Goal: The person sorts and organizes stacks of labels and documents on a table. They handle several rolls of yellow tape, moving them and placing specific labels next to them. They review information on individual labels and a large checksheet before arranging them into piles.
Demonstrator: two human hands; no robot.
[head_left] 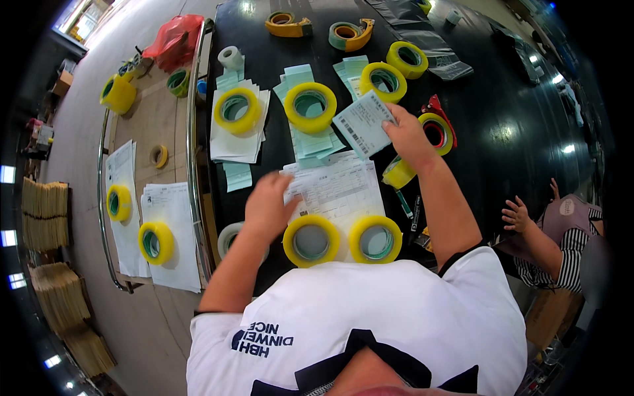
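Note:
In my right hand (411, 135) is a pale green printed label (360, 125), pinched at its right edge and held tilted above the black table. My left hand (269, 203) is open, its fingers apart at the left edge of some printed sheets (337, 185); whether it touches them I cannot tell. Two yellow tape rolls (310, 263) lie on the lower part of these sheets. Beyond the hands, another yellow tape roll (310, 129) rests on strips of pale green labels (316, 146). To its left, a tape roll (256, 119) lies on white papers (231, 148).
Tape dispensers (281, 28) stand at the table's far side, and a red one (444, 112) lies right of my right hand. A marker (416, 214) is nearby. On the left stands a cart (188, 132) with papers and tape. Another person's hand (516, 214) shows at right.

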